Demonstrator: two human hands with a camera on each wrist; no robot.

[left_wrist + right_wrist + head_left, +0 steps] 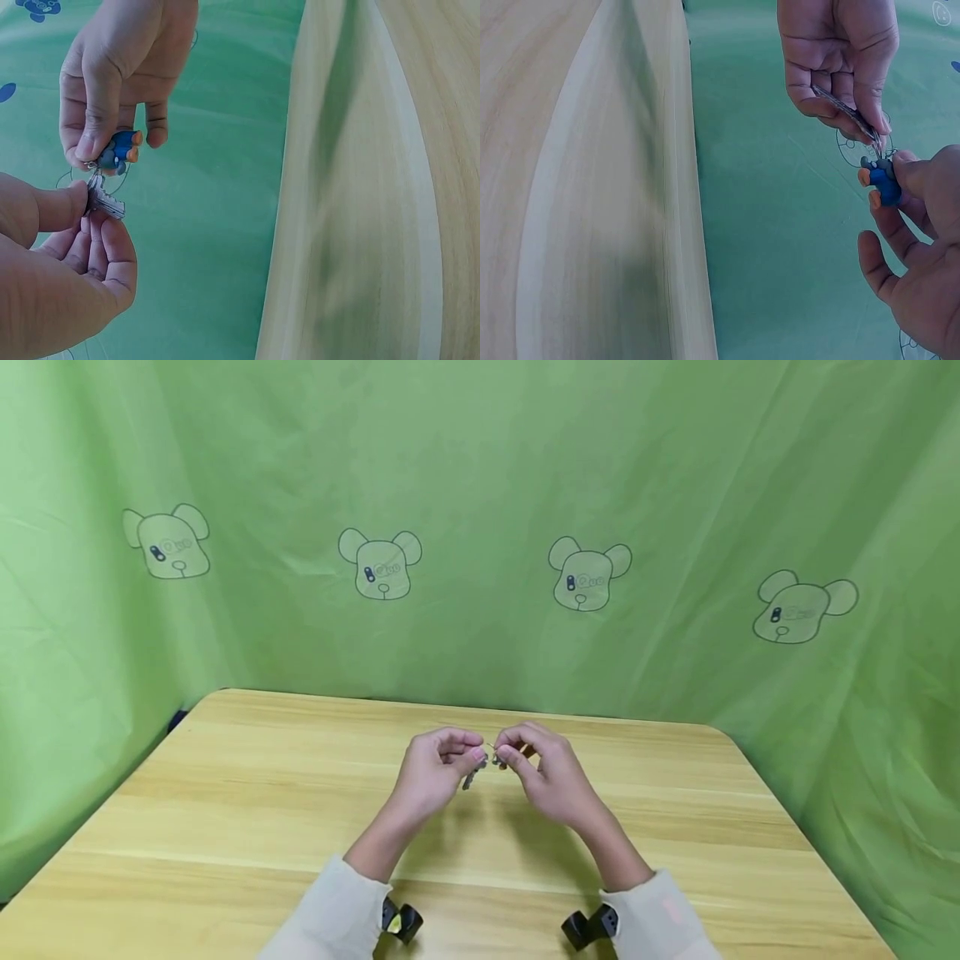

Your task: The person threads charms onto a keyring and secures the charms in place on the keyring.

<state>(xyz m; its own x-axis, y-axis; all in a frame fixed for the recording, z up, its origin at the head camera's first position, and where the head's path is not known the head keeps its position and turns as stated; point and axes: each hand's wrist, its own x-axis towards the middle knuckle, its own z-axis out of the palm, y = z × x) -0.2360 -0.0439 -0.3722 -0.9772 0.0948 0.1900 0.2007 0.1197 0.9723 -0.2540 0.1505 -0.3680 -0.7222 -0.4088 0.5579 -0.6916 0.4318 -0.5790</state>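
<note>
Above the middle of the wooden table (225, 810) my two hands meet, fingertips almost touching. My left hand (472, 758) pinches a silver key (470, 776) between thumb and fingers; in the left wrist view the key (106, 200) sticks out past the thumb (56, 208). My right hand (506, 755) pinches a small blue charm with orange tips (120, 148), seen in the right wrist view as the charm (882, 180). Key (847, 112) and charm hang close together, joined by a thin wire ring (61, 180).
A green cloth with printed bear faces (379, 564) hangs behind and around the table. Black wrist-camera mounts (401, 920) sit on both pale sleeves near the table's front edge.
</note>
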